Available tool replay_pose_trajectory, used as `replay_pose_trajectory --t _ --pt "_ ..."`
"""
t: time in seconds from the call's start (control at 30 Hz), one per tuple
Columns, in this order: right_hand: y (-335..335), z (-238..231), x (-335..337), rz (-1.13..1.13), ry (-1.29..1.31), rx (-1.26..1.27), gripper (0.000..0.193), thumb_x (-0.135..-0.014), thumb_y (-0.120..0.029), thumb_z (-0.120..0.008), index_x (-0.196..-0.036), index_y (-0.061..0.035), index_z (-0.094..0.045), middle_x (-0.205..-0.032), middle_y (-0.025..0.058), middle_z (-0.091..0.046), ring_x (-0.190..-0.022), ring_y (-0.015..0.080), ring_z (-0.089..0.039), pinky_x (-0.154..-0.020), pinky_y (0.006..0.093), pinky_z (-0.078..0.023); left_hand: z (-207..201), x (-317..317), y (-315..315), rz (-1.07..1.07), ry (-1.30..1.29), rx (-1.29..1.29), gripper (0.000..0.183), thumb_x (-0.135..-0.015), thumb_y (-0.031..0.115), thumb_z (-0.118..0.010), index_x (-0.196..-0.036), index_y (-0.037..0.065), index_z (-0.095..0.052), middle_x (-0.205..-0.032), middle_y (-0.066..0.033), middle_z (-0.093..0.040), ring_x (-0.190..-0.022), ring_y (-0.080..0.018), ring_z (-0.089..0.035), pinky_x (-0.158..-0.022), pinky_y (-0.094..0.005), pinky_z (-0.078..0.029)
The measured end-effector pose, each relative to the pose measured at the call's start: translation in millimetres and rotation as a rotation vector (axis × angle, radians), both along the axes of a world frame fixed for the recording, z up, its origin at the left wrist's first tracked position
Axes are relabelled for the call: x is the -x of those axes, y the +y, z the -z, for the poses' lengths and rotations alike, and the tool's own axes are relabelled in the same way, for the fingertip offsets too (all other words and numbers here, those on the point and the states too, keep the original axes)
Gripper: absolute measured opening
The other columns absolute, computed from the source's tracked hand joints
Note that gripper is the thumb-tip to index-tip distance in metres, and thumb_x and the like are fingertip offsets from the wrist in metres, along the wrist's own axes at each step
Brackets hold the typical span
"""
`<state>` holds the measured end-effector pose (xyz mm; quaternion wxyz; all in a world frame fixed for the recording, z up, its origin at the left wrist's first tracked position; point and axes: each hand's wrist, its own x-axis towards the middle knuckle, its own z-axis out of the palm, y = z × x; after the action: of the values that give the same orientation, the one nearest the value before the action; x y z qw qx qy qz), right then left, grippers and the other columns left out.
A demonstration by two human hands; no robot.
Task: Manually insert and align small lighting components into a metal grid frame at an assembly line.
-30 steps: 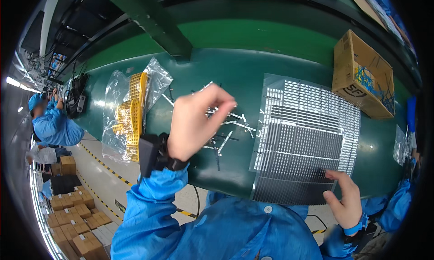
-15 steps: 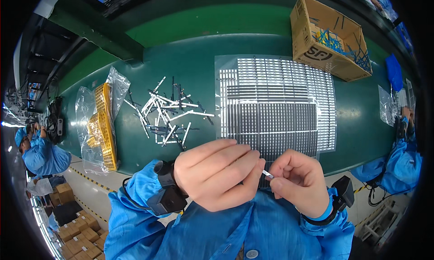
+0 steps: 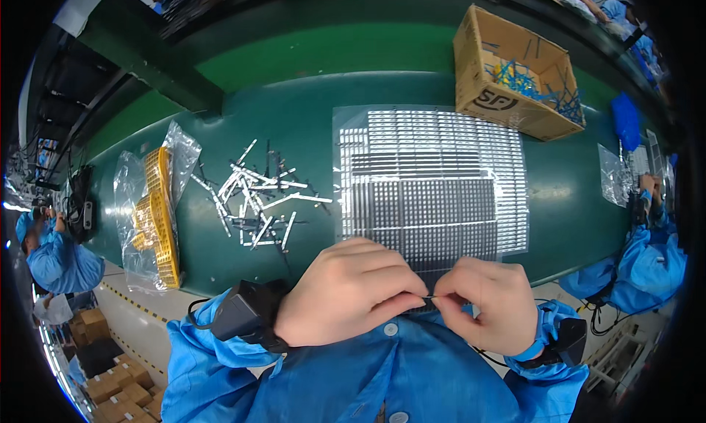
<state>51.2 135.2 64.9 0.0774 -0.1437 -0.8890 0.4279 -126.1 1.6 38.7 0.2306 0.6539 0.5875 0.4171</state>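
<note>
My left hand (image 3: 357, 291) and my right hand (image 3: 487, 305) meet at the table's near edge, thumb and finger pinched together on each. Between the fingertips runs a small thin strip (image 3: 430, 297), seen almost edge-on, with both hands gripping its ends. Just beyond them lie sheets of small black and white strips (image 3: 423, 210) in neat rows on clear film. A loose heap of cut black and white strips (image 3: 254, 191) lies to the left of the sheets.
A cardboard box (image 3: 474, 99) holding blue and yellow thin pieces stands at the back right. At the left lies a clear plastic bag with yellow perforated sheets (image 3: 156, 221). Co-workers in blue (image 3: 62, 257) sit at both sides. A dark green beam (image 3: 158, 55) rises at the back left.
My left fingers have come down to meet the right ones at the strip. The strip has turned from face-on to nearly edge-on. My view has shifted slightly.
</note>
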Motion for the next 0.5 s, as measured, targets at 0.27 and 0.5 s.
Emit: replay_pose_trajectory --t 0.27,0.5 --pt "100.6 2.7 5.4 0.386 0.225 -0.626 0.031 -0.074 0.000 -0.070 -0.102 -0.0005 -0.056 -0.102 0.0158 -0.056 -0.096 0.0343 -0.056 -0.085 0.0385 -0.046 21.6 -3.8 13.5 0.040 -0.452 0.395 0.007 -0.084 0.004 -0.070 -0.090 0.003 -0.066 -0.092 -0.0070 -0.068 -0.085 -0.0200 -0.066 -0.083 -0.0326 -0.051" --pt "189.4 50.3 -1.3 0.454 0.023 -1.153 0.025 -0.076 -0.015 -0.074 -0.093 -0.0090 -0.057 -0.087 0.0064 -0.057 -0.090 0.0290 -0.056 -0.086 0.0408 -0.042 51.1 -12.7 18.8 0.050 -0.416 0.317 0.007 -0.087 0.007 -0.067 -0.088 0.003 -0.061 -0.103 -0.0071 -0.061 -0.099 -0.0235 -0.061 -0.087 -0.0328 -0.048"
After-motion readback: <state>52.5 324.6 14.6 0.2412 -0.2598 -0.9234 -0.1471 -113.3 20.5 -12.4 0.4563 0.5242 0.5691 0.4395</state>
